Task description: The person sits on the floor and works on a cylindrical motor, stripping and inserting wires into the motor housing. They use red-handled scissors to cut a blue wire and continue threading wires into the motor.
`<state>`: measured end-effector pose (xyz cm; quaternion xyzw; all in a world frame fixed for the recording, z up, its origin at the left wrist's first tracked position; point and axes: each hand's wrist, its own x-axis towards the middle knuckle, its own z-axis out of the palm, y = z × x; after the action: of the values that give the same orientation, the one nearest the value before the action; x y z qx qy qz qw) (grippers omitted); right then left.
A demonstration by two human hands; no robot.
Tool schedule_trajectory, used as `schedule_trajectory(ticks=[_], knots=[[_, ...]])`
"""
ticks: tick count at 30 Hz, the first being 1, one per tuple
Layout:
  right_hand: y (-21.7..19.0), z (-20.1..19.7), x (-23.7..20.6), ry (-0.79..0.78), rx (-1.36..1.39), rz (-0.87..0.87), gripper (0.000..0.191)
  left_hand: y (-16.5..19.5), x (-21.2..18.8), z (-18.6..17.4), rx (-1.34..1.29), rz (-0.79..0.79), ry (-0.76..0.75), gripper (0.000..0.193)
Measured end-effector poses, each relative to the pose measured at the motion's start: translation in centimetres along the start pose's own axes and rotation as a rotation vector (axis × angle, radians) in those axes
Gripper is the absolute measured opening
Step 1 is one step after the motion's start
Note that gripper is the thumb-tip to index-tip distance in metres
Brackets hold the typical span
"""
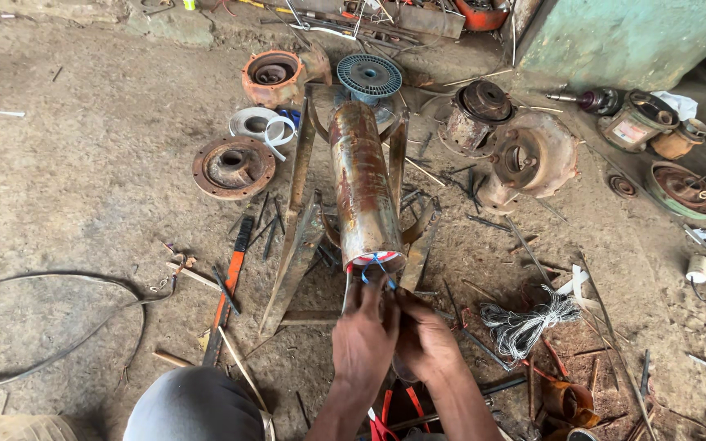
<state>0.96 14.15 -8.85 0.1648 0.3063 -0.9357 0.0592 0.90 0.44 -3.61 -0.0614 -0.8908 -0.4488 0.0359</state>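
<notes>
Both hands pinch blue wire (377, 265) at rusty cylinder (363, 184) near end | left hand (365, 335), right hand (422, 339) | keep your pull even, close to the cylinder rim.

Your left hand (367, 339) and right hand (425, 341) are bare, with no gloves, rings or wristbands visible. Both forearms are uncovered down to the lower edge of the view, so you show no sleeve. Your left knee (194, 406), at lower left, is covered in plain grey trouser fabric, smooth and without visible seams, pockets or markings.
</notes>
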Motion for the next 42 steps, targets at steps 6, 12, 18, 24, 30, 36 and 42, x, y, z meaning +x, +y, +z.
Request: schedule_trajectory(ticks=[6,12,18,24,30,36,42], knots=[[0.2,-0.7,0.6,-0.064,-0.105,-0.096,0.015,-0.1,0.8,-0.7,-0.057,0.211,0.188,0.019],[2.7,-2.4,2.4,-0.113,-0.099,-0.309,0.018,-0.2,1.2,-2.4,-0.001,0.62,0.46,0.035],[3.2,-0.8,2.5,0.009,-0.75,-0.6,0.013,1.4,2.4,-4.6,-0.011,0.537,0.502,0.03],[-0.7,4.3,-2.2,0.172,-1.659,-1.406,0.036,1.3,2.1,-4.5,-0.204,0.488,0.477,0.023],[-3.0,6.2,-0.8,-0.034,-1.807,-0.885,0.024,1.4,-0.9,-0.1,-0.341,0.374,0.439,0.036],[-4.1,5.1,-0.5,-0.058,-1.841,-1.062,0.026,-0.4,-2.6,4.9,-0.546,0.184,0.404,0.061],[-5.0,3.5,2.6,-0.2,-2.257,-1.452,0.024,-2.6,1.7,8.3,-0.975,-0.324,0.232,0.065]])
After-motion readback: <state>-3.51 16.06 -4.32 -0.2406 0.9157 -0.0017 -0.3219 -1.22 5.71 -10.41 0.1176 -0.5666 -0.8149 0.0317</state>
